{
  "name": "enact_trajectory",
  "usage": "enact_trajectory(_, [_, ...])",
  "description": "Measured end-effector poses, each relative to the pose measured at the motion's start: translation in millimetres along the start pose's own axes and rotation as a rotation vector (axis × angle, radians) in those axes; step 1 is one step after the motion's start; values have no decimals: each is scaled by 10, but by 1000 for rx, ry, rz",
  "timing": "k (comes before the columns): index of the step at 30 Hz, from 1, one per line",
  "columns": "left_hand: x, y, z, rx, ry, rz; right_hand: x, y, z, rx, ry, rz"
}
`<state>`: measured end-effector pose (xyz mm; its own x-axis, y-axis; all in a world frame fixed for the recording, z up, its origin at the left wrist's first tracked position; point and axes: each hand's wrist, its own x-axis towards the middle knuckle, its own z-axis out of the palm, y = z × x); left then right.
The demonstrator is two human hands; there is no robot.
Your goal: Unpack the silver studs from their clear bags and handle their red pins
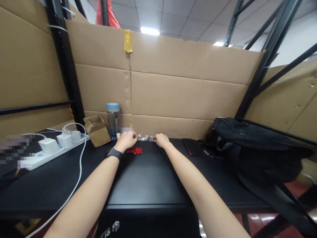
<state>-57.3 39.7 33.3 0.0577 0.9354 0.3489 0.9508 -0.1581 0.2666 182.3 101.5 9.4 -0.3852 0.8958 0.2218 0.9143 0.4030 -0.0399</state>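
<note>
My left hand point(126, 139), with a dark watch on its wrist, is at the far part of the black table. Its fingers are curled together, and whatever they hold is too small to make out. A tangle of red cord point(135, 150) lies just in front of it. Behind the same hand a clear plastic case point(127, 130) partly shows. Between both hands sits a row of small shiny clear packets point(143, 137). My right hand point(161, 140) has its fingers pinched at the right end of this row, on a small packet point(151, 138).
Left of my hands stand a blue-lidded bottle point(113, 122) and an open cardboard box point(97, 132). A power strip point(52, 153) with chargers and a white cable point(80, 162) lies farther left. On the right are a dark flat pouch point(192, 147) and a black bag point(257, 148). Cardboard walls point(173, 89) enclose the table.
</note>
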Motion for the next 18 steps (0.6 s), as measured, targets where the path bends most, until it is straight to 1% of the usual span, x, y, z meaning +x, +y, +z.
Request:
enact_trajectory(4, [8,-12,1,29,-115,117,114,-78,13,15,-18,1])
enact_trajectory(6, [18,-43,-2,41,-178,172,108,-60,-5,31,-21,-13])
enact_trajectory(8, [31,-88,5,54,-225,196,54,12,-48,41,-22,-24])
enact_trajectory(11, [52,-168,48,60,-249,182,-128,212,-146,43,-40,-20])
enact_trajectory(15, [70,-261,152,58,-228,147,-503,544,-254,63,-120,-37])
enact_trajectory(17, [66,-286,205,61,-226,128,-676,674,-267,150,-143,-62])
enact_trajectory(18, [61,-292,226,64,-222,116,-742,719,-263,198,-127,-65])
